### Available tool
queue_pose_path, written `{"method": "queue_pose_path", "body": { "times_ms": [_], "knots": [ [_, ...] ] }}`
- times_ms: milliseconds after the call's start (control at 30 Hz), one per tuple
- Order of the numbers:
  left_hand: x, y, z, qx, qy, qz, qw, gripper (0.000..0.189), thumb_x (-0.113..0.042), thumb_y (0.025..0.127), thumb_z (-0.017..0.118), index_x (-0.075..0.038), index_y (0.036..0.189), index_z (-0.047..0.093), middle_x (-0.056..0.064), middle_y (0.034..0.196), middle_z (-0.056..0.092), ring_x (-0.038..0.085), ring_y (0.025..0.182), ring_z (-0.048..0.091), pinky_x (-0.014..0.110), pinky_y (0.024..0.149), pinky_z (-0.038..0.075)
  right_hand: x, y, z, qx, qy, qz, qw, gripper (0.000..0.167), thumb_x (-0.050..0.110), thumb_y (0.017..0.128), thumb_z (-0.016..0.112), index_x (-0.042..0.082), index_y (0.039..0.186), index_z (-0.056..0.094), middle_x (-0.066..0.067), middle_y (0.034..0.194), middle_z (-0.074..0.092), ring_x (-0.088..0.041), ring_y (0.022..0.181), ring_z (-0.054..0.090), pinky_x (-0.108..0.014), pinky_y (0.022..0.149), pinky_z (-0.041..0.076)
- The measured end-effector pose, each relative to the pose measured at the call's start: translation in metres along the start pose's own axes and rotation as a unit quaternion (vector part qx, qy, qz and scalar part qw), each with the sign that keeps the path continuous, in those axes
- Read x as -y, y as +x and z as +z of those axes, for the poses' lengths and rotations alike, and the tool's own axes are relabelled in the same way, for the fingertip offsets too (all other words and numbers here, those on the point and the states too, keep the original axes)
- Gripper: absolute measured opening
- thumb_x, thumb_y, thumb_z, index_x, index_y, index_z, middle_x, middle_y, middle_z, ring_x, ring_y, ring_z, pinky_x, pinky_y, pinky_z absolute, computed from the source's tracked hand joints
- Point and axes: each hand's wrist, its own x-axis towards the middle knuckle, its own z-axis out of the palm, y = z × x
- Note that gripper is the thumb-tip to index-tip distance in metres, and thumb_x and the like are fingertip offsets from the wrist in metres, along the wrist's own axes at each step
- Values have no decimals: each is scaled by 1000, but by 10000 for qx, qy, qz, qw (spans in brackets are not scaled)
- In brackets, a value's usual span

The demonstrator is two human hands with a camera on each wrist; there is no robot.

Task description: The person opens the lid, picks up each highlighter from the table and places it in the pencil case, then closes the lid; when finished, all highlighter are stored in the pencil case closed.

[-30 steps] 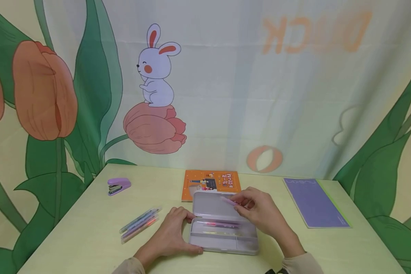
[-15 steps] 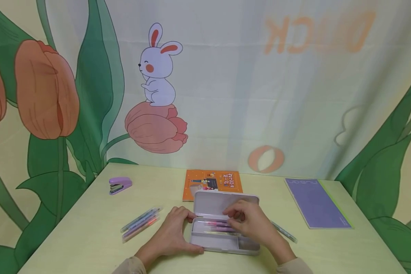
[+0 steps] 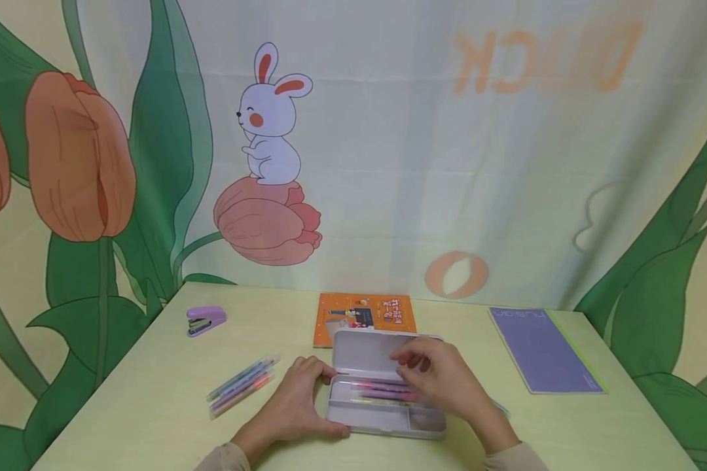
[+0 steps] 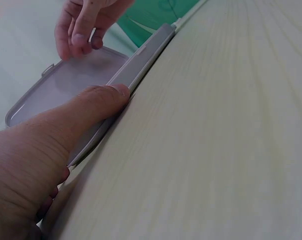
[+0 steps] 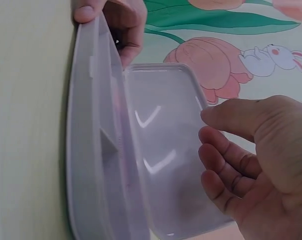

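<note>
A pale grey pencil case (image 3: 368, 417) lies with its lid (image 3: 359, 353) raised. Several pink, purple and yellow pens (image 3: 385, 394) lie in its long rear compartment. My left hand (image 3: 291, 402) grips the left end of the case, with the thumb (image 4: 103, 102) on the front wall and the fingers behind. Over the right part of the case hovers my right hand (image 3: 444, 378). In the right wrist view its fingers (image 5: 215, 160) are loosely bent near the inside of the lid (image 5: 160, 130) and hold nothing.
Several coloured pens (image 3: 239, 387) lie left of the case, with a purple stapler (image 3: 206, 320) farther back. Behind the lid is an orange book (image 3: 362, 311). A purple notebook (image 3: 544, 350) lies at right. Another pen (image 3: 500, 408) is mostly hidden by my right forearm.
My right hand has lowered a pink-purple pen into the case, let it go and risen slightly. The left hand has stayed on the case.
</note>
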Motion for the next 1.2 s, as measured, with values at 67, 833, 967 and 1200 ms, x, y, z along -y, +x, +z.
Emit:
{"method": "queue_pose_path", "body": {
  "times_ms": [67, 833, 967, 1200],
  "knots": [
    [0, 0, 0, -24, 11, 22, 10000, 97, -80, 61, 97, -18, 131, 67, -12, 118, 63, 13, 116, 49, 47, 107, 50, 1, -1, -6, -86, 43, 4, 10000, 20, 2, 97, 83, 15, 111, 84, 1, 107, 80, -7, 91, 68, -28, 78, 59],
    [-2, 0, -2, -42, 14, 40, 10000, 97, -78, 61, 98, -17, 130, 67, -11, 118, 63, 13, 117, 50, 49, 109, 50, -45, -30, -72, -1278, -200, 489, 9904, 22, 3, 97, 84, 13, 116, 82, 7, 92, 77, -8, 86, 70, -26, 75, 57],
    [-1, 0, -1, -46, 28, 32, 10000, 97, -78, 60, 98, -17, 129, 67, -12, 117, 62, 13, 115, 50, 48, 108, 50, -56, -38, -72, -1257, -232, 620, 9899, 20, 1, 96, 84, 10, 114, 82, 6, 91, 77, -7, 84, 69, -26, 74, 57],
    [0, 0, 0, -29, 37, 18, 10000, 97, -80, 60, 97, -18, 129, 67, -14, 117, 62, 12, 115, 49, 47, 107, 50, -75, -52, -67, -1023, -266, 1101, 9883, 21, 2, 96, 85, 9, 115, 82, 5, 92, 76, -8, 86, 70, -25, 76, 59]
  ]
}}
